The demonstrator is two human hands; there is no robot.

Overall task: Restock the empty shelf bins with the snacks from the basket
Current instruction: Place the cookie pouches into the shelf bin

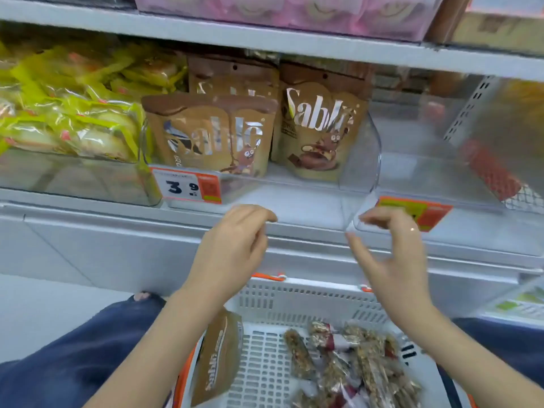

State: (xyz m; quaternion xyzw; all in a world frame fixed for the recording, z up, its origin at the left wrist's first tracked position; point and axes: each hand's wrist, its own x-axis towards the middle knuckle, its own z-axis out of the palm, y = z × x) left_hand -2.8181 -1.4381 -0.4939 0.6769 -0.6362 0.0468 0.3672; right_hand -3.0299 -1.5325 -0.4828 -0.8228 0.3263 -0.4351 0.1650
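Note:
Three brown Sablé pouches stand in the clear middle bin (362, 160): one at front left (212, 134), one at right (321, 125), one behind (232, 75). The clear bin on the right (435, 187) holds no snacks. My left hand (235, 248) and my right hand (388, 254) hover below the shelf edge, fingers loosely curled, holding nothing. Below them the white basket (300, 301) holds one Sablé pouch (217, 357) leaning on its left wall and several granola bars (353, 363).
A bin of yellow-wrapped buns (67, 113) fills the left. Price tags (188, 185) hang on the bin fronts. A pink-packaged row (279, 10) sits on the shelf above. My knees in dark trousers (73, 357) flank the basket.

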